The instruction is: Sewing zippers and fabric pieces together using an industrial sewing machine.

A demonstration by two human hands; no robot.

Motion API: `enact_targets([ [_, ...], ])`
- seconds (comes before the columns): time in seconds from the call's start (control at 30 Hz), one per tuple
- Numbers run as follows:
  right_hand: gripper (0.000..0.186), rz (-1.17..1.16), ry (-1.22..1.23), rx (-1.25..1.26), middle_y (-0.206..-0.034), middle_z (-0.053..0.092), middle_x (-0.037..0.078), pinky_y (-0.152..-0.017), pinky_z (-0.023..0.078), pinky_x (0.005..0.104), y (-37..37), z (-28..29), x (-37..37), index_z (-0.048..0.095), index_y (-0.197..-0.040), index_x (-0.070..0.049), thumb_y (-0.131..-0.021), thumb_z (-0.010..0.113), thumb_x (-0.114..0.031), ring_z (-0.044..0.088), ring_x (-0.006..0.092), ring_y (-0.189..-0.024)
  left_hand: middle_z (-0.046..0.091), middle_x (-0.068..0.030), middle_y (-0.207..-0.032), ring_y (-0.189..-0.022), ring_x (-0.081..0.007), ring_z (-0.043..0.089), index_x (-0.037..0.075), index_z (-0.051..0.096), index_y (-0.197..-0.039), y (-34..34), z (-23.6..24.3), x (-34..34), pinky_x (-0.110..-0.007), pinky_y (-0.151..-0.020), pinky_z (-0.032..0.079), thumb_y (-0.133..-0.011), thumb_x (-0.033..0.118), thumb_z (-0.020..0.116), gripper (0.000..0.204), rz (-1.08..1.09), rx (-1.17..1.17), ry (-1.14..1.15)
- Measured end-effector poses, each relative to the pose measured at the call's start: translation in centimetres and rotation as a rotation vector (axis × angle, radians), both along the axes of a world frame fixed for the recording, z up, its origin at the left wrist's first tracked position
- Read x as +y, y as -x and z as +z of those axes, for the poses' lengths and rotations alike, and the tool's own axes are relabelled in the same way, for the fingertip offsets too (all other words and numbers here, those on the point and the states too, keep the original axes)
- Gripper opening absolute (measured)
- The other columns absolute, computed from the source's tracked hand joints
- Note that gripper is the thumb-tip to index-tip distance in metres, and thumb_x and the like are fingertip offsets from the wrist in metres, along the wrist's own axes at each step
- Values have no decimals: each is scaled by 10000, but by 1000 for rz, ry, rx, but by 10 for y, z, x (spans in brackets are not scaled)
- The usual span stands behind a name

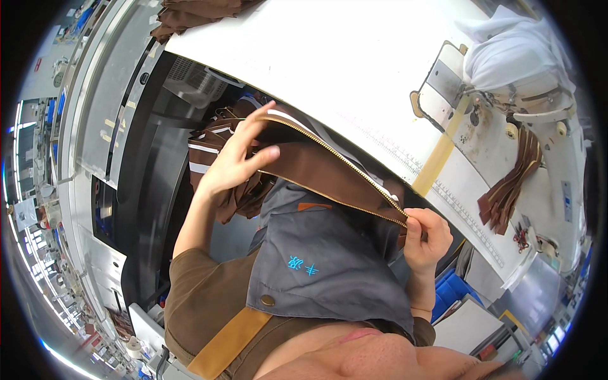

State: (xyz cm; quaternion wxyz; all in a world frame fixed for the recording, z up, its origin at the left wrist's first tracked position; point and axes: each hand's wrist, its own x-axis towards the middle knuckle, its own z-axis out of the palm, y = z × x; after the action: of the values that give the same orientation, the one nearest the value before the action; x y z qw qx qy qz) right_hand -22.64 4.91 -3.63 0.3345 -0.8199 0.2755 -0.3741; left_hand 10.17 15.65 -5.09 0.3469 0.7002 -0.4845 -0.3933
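A brown fabric piece with a brass-toothed zipper (354, 163) stretches across my lap, its two toothed edges spread apart in the middle and meeting at the right end. My right hand (427, 237) pinches that right end between thumb and fingers. At the opposite end, my left hand (237, 158) is open, thumb and index finger apart, against the fabric's edge. White strips show along the far side of the piece. Beneath it lies my dark grey apron (329, 253). Brown pieces with white stripes (206, 149) are heaped beside my left hand.
The white worktable (316, 57) has a measuring scale along its near edge. A sewing machine part-covered by white cloth (513, 54) stands at the right, near a bundle of brown strips (516, 183). More brown fabric (190, 19) lies at the far left. A pale basket (193, 82) sits below the table.
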Motion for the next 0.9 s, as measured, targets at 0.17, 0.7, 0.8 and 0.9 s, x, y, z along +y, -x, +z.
enact_targets([
  [0.17, 66, -65, -53, 28, -632, 604, 48, -477, 401, 258, -1, -9, 3, 637, -882, -16, -861, 658, -74, 522, 144, -467, 389, -145, -1444, -1204, -333, 402, 73, 392, -1370, 12, -50, -15, -428, -1027, 364, -737, 63, 744, 724, 229, -473, 250],
  [0.7, 73, -105, -467, -13, -645, 629, 46, -502, 443, 198, 0, -13, 8, 652, -936, -5, -870, 651, -37, 589, 83, -538, 625, -99, -1111, -943, -147, 621, 14, 498, -1331, 9, -80, -22, -274, -838, 506, -768, -107, 455, 578, 452, 827, 1],
  [0.8, 96, -35, -492, -33, -741, 656, 66, -526, 457, 189, -9, -16, 11, 657, -952, -3, -859, 662, -27, 605, 83, -595, 612, -104, -1163, -975, -162, 627, 9, 485, -1340, -9, -79, -12, -282, -867, 496, -718, -121, 426, 639, 407, 892, -54],
  [0.9, 135, -27, -575, -53, -876, 677, 89, -522, 449, 175, -17, -18, 9, 639, -1001, -1, -867, 645, -9, 589, 62, -616, 581, -103, -1250, -1086, -179, 598, -2, 461, -1356, -11, -62, -5, -280, -934, 468, -667, -135, 411, 704, 248, 1063, -58],
])
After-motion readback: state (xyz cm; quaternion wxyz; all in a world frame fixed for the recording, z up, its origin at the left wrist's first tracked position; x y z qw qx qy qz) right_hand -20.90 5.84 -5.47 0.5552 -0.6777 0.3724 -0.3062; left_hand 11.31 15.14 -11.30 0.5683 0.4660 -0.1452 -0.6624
